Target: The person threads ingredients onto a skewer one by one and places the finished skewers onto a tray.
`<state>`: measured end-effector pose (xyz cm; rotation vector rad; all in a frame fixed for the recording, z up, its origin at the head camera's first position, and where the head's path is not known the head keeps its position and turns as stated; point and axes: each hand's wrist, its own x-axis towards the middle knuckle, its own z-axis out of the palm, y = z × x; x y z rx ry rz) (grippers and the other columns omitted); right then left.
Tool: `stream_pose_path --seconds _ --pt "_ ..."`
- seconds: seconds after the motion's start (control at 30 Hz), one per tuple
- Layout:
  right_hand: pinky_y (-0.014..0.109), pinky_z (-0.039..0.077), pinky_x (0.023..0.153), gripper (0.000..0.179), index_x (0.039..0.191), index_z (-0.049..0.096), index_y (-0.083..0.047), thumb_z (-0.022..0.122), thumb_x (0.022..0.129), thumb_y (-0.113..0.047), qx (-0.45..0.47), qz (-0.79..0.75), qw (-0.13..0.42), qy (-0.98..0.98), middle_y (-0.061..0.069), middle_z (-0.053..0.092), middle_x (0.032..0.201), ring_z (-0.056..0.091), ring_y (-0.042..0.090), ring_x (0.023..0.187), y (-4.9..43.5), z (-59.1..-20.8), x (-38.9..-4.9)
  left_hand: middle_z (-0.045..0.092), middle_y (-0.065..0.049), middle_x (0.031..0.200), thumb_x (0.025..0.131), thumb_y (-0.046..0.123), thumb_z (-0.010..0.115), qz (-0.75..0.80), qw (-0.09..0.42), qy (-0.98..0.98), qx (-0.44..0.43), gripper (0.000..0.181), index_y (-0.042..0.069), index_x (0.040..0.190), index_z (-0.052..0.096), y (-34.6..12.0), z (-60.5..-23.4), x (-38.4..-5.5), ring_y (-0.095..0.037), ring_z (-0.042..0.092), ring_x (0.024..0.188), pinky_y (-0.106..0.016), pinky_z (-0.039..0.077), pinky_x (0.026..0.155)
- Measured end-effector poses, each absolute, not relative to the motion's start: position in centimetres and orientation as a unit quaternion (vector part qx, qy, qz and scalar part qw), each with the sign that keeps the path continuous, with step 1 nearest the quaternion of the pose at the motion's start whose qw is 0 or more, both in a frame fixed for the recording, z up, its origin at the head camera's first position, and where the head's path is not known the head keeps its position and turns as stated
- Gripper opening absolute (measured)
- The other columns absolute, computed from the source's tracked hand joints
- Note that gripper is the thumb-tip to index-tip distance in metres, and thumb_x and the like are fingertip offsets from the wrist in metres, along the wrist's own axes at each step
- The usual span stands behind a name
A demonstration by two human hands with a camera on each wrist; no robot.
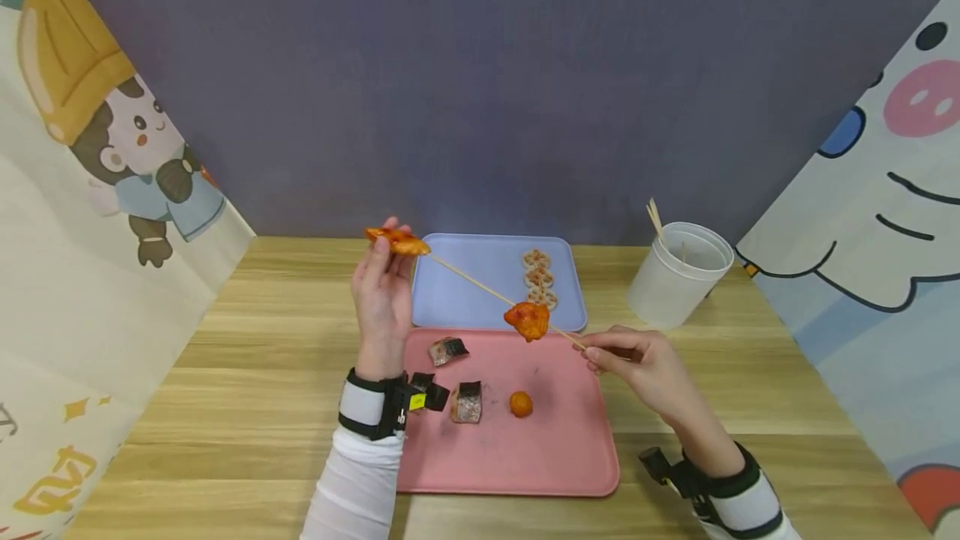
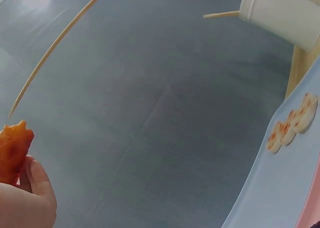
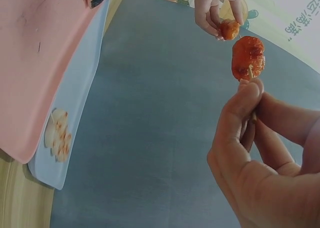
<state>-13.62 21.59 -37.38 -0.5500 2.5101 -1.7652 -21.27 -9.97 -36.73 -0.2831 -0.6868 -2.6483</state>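
Up over the blue tray, my left hand [image 1: 382, 298] pinches a glazed orange-red piece of meat [image 1: 405, 243] between thumb and fingers. My right hand [image 1: 641, 365] pinches the near end of a thin bamboo skewer [image 1: 472, 279] between thumb and fingertips, above the pink tray's right edge. A second glazed piece of meat [image 3: 248, 58] is threaded on the skewer, just ahead of the right fingertips in the right wrist view. The skewer slants up to the left; in the left wrist view its pointed tip [image 2: 11, 114] sits right at the top end of the held meat [image 2: 14, 153].
A pink tray [image 1: 555, 457] carries dark-skinned fish pieces [image 1: 467, 402] and an orange ball [image 1: 521, 404]. Behind it, a blue tray [image 1: 465, 315] has a row of lotus root slices [image 1: 538, 277]. A white tub [image 1: 667, 290] with skewers [image 1: 655, 219] stands back right. A grey panel [image 1: 480, 90] rises behind.
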Motion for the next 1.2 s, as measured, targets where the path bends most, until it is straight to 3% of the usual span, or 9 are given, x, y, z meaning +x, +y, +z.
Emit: stream_pose_path --seconds 0.43,0.7,1.2 --pt "0.034 0.058 0.068 0.021 0.106 0.069 0.006 0.065 0.088 -0.006 -0.172 -0.567 0.024 0.805 0.005 0.070 0.091 0.069 0.013 0.075 21.73 -37.40 -13.75 0.067 -0.010 0.108 0.092 0.013 0.062 -0.943 0.193 -0.246 -0.111 0.028 -0.005 0.114 0.064 -9.87 -36.60 -21.19 -0.021 0.062 0.101 -0.027 0.051 0.091" --pt "0.035 0.058 0.068 0.021 0.105 0.069 0.006 0.065 0.088 -0.006 -0.166 -0.561 0.024 0.810 -0.006 0.070 0.089 0.069 0.013 0.075 21.74 -37.35 -13.79 0.067 -0.012 0.106 0.088 0.016 0.068 -0.937 0.191 -0.263 -0.124 0.032 -0.004 0.113 0.064 -9.72 -36.59 -21.32 -0.022 0.063 0.101 -0.028 0.051 0.091" --pt "0.028 0.057 0.066 0.021 0.104 0.068 0.010 0.064 0.088 -0.004 -0.169 -0.572 0.014 0.803 -0.006 0.071 0.092 0.067 0.006 0.074 21.53 -37.04 -13.54 0.067 -0.012 0.108 0.090 0.011 0.065 -0.929 0.165 -0.293 -0.152 0.029 -0.004 0.114 0.062 -9.60 -36.74 -21.15 -0.021 0.064 0.102 -0.027 0.052 0.088"
